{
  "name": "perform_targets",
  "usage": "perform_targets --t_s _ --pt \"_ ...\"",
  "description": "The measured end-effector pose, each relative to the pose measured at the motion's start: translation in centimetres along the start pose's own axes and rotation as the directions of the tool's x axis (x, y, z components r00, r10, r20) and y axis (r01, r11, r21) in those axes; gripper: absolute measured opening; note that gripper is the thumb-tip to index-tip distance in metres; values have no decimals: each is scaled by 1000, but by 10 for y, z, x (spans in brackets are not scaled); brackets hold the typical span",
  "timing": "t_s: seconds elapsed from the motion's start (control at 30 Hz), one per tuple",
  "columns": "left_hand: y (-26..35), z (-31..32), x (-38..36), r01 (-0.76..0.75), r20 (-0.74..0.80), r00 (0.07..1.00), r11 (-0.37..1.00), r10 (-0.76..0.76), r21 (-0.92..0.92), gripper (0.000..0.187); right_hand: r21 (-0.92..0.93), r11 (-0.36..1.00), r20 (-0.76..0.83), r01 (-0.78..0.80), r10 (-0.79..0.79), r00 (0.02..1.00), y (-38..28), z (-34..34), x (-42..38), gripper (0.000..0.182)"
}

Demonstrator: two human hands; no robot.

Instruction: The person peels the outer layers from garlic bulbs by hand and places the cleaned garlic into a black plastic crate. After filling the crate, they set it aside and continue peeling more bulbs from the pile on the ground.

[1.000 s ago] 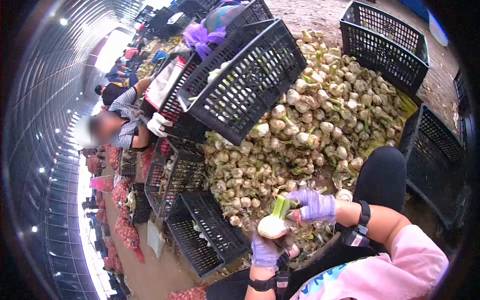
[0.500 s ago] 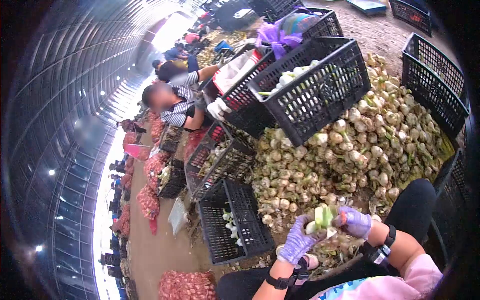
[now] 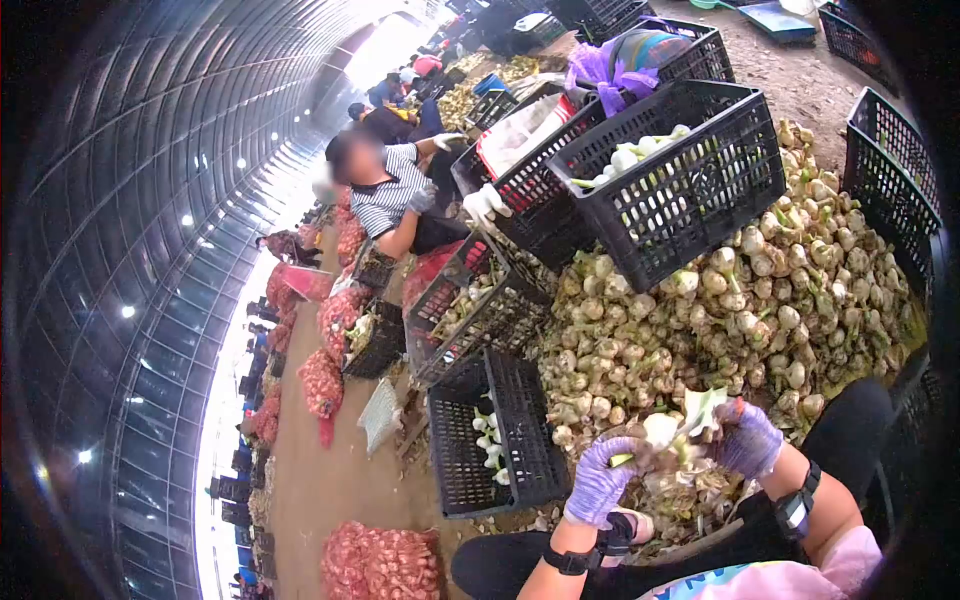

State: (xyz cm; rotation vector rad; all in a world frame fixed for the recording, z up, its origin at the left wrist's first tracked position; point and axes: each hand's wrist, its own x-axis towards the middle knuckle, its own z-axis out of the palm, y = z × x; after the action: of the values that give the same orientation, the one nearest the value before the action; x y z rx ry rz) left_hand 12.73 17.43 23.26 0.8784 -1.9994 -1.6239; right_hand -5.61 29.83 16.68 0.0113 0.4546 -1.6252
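Note:
Both of my hands wear thin purple gloves. My left hand (image 3: 604,482) is closed around a garlic bulb (image 3: 660,430); its white side shows above the fingers and a short green stem end pokes out by the thumb. Close by, my right hand (image 3: 752,440) pinches a pale green-white strip of garlic skin (image 3: 704,408) beside the bulb. Motion blurs the fingertips between the hands. Loose peelings (image 3: 685,505) lie below them, and a large heap of unpeeled garlic (image 3: 740,320) spreads just beyond.
A black crate (image 3: 460,470) with several white bulbs stands left of my knees. Another black crate (image 3: 690,190) rests on the heap, with more crates (image 3: 890,190) at right. A person (image 3: 385,190) in a striped shirt sits across. A red net sack (image 3: 380,562) lies lower left.
My hands have moved slightly apart, and the green-white skin has come away to the right of the bulb in my right hand. The whole view has shifted, moving the scene rightward.

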Motion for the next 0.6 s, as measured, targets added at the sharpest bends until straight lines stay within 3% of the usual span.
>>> perform_targets --t_s 0.03,0.1,0.13,0.17,0.23,0.27,0.3,0.33,0.37,0.4,0.43,0.47,0.5,0.53,0.57,0.6 --pt "2 -7 -2 2 -7 1000 1000 -2 3 19 -107 994 -38 5 -9 999 -10 15 -9 39" --pt "5 -18 -5 46 158 987 984 -19 -174 17 71 989 -138 130 -119 983 -5 -5 1 36" --pt "2 -16 -3 -224 147 962 972 232 -66 16 -60 976 -120 210 -216 969 -15 13 -1 35" --pt "0 -12 -4 -222 148 962 973 229 -64 16 -25 963 -176 270 -270 947 -21 3 3 40" --pt "-1 -5 -7 -285 -39 950 810 310 -512 21 -36 859 -84 512 -513 854 -33 14 3 40" --pt "-1 -4 -12 -149 -154 986 740 62 -655 24 -56 823 -123 566 -568 814 -40 19 0 38" --pt "1 -5 -12 -101 -262 959 740 -105 -665 27 -86 782 -169 617 -622 765 -45 20 -5 36" --pt "9 -6 -9 -68 -308 931 735 -196 -675 30 -181 730 -30 659 -674 738 -47 23 -10 35" --pt "17 -5 -6 -18 -332 896 722 -296 -692 33 -431 704 34 564 -612 790 -52 32 -14 52" --pt "17 -3 -4 -43 -323 902 684 -287 -728 36 -527 599 308 603 -527 792 -47 32 -20 72" --pt "13 -2 -2 -70 -318 906 643 -278 -763 40 -776 307 433 550 -375 820 -49 24 -24 83" --pt "7 -1 2 -105 -265 945 590 -191 -800 42 -960 95 259 261 -34 965 -54 50 -33 75" --pt "-1 0 4 -141 -226 969 535 -96 -833 45 -815 -279 504 508 93 859 -43 27 -24 66" --pt "-9 -2 -1 -122 -220 967 518 -131 -846 46 -897 -161 362 413 272 892 -40 34 -23 61" --pt "-14 0 -2 -104 -201 970 514 -138 -852 46 -901 -125 370 416 282 885 -31 25 -18 58" --pt "-17 2 -2 -63 -142 977 426 -157 -902 46 -901 -126 398 416 147 906 -27 22 -19 57"
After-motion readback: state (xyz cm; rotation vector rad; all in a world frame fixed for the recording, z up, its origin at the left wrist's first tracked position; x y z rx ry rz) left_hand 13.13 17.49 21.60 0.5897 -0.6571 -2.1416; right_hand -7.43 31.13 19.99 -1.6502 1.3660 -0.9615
